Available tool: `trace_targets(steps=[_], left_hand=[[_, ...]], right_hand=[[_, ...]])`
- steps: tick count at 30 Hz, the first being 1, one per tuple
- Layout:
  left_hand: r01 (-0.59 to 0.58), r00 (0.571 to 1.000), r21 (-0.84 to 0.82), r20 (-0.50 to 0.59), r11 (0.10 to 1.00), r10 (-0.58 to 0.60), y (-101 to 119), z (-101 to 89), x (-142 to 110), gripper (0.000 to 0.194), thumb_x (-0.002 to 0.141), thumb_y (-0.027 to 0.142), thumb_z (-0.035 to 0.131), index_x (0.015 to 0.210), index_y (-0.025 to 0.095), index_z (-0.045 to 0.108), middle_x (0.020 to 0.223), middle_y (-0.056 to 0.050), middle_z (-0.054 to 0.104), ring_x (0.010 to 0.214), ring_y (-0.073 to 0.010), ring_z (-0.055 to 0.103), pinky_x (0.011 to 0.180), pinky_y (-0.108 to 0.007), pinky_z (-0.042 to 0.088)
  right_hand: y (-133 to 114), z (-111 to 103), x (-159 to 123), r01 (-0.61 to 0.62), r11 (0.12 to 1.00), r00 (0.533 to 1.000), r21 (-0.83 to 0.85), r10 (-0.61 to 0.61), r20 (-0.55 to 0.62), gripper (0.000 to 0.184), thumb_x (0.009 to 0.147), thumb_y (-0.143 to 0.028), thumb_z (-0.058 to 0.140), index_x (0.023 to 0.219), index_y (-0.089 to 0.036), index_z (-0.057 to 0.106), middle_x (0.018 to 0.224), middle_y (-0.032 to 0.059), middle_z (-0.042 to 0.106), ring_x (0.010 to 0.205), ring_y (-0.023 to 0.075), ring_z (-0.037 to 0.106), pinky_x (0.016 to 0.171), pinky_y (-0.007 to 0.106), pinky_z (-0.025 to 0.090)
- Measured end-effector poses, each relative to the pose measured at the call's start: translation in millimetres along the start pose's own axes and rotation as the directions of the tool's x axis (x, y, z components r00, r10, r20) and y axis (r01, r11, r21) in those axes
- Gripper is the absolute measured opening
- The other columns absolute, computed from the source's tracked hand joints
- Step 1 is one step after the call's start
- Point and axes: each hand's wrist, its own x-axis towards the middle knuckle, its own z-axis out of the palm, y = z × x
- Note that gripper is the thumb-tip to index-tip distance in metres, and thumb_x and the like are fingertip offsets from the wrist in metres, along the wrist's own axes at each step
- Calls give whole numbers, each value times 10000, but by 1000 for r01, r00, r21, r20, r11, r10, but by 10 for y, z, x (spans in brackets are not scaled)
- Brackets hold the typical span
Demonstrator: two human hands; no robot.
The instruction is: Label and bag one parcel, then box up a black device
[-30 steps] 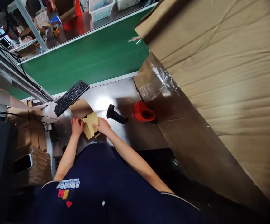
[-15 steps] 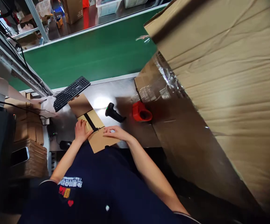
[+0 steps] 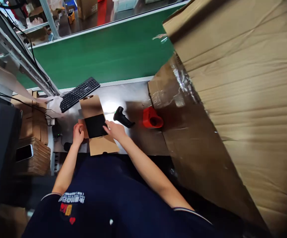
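Fingers of both hands grasping small cardboard box (image 3: 97,132), now opened flat; black insert (image 3: 95,125) exposed.

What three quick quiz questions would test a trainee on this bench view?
1. True or false: the black item lies inside the opened cardboard mailer.
2. Which lies nearer the right hand: A) barcode scanner B) keyboard?
3. What colour is the tape dispenser?

Key: 1 true; 2 A; 3 red. The left hand rests at the mailer's left edge.
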Motion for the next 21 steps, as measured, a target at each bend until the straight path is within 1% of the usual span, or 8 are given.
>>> trace_targets(steps=[3, 6, 8, 10, 13, 17, 19, 21], left_hand=[[60, 998, 159, -18, 985, -58, 44, -18, -124, 416, 845, 10, 504, 1206, 133, 671, 1575, -230, 437, 1448, -389, 464, 1173, -577, 428], [-115, 992, 426, 92, 897, 84, 309, 54, -125, 413, 942, 195, 566, 1344, 130, 633, 1679, -212, 311, 1556, -407, 278, 1233, -598, 319], [-320, 940, 517, 276, 794, 200, 540, 108, -56, 643, 895, 399, 700, 1473, 164, 545, 1694, -181, 300, 1588, -407, 179, 1262, -607, 245], [-459, 871, 550, 434, 697, 231, 748, 146, 38, 950, 761, 510, 829, 1561, 174, 442, 1677, -188, 332, 1590, -421, 151, 1272, -623, 183], [-517, 822, 583, 543, 626, 173, 926, 142, 171, 1037, 713, 484, 879, 1569, 126, 417, 1576, -259, 457, 1492, -432, 366, 1218, -581, 303], [-522, 771, 460, 614, 719, 167, 827, -20, 285, 745, 820, 440, 801, 1488, 232, 545, 1464, -176, 606, 1305, -353, 591, 1066, -445, 493], [-438, 791, 311, 578, 843, 198, 670, -135, 317, 613, 822, 382, 803, 1401, 268, 638, 1432, -117, 655, 1298, -328, 616, 1067, -414, 511], [-311, 845, 85, 480, 947, 234, 500, -229, 326, 501, 817, 315, 798, 1308, 252, 716, 1357, -95, 712, 1263, -314, 654, 1085, -407, 512]], right_hand=[[360, 130, -149, -201, 965, 973, 171, 217, -81, 294, 1024, -391, 448, 1172, -222, 637, 1015, 75, 765, 878, 256, 701, 696, 317, 436], [530, 304, -187, -292, 926, 949, 241, 312, -50, 384, 983, -319, 500, 1342, -200, 564, 1131, 97, 746, 960, 268, 687, 746, 337, 471], [515, 401, -179, -217, 959, 969, 181, 234, -75, 440, 954, -234, 503, 1388, -185, 551, 1308, 134, 672, 1102, 284, 643, 820, 353, 492], [444, 450, -162, -89, 993, 988, 77, 97, -121, 406, 940, -164, 468, 1316, -179, 622, 1429, 150, 579, 1232, 301, 565, 906, 367, 487], [345, 426, -140, 6, 1000, 990, -12, -7, -143, 352, 937, -125, 435, 1169, -166, 696, 1350, 164, 603, 1213, 313, 540, 941, 390, 470], [320, 292, -139, 29, 999, 992, 29, -25, -120, 303, 943, -141, 452, 1116, -159, 700, 1130, 151, 684, 1067, 287, 593, 913, 384, 474], [320, 233, -141, 38, 994, 993, 104, -25, -118, 304, 957, -163, 455, 1145, -174, 694, 1132, 133, 702, 1071, 274, 610, 932, 378, 479], [297, 203, -125, 48, 982, 994, 181, -28, -109, 297, 951, -170, 467, 1126, -192, 707, 1146, 124, 713, 1087, 277, 625, 939, 385, 488]])
